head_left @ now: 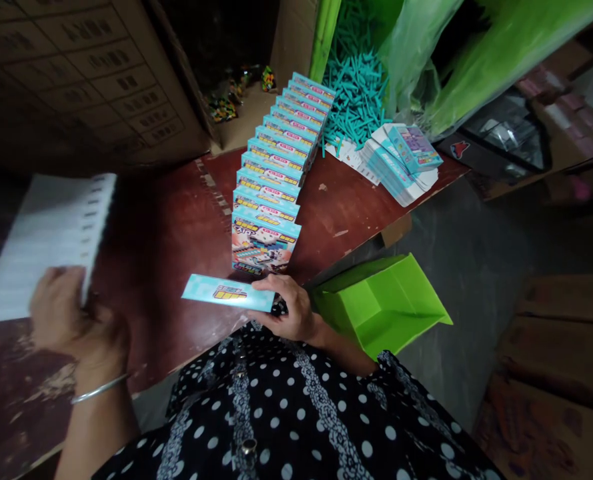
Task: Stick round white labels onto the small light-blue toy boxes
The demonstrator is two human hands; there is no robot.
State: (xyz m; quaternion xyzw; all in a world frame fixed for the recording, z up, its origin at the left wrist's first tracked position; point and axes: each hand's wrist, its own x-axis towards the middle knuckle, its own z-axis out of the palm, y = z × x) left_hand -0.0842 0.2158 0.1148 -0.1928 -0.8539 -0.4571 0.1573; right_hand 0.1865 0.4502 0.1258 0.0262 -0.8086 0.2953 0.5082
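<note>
At the lower centre of the frame the right hand (290, 308) is turned palm-down, wrist bent in toward the body, fingers and thumb pinched shut on the right end of a flat light-blue box (227, 292), which sticks out to the left just above the near edge of the red-brown table (166, 227). At the lower left the left hand (66, 312) lies knuckles-up, a thin metal bangle (99, 389) on the wrist, fingers curled closed around the lower edge of a stack of white sheets (51, 233) that slants toward the upper left. Just above the right hand a row of upright blue boxes (276, 173) runs toward the top centre. A pile of flattened cartons (399, 163) lies at the upper right, beside teal plastic pieces (353, 90). A green open carton (381, 303) sits right of the right hand
</note>
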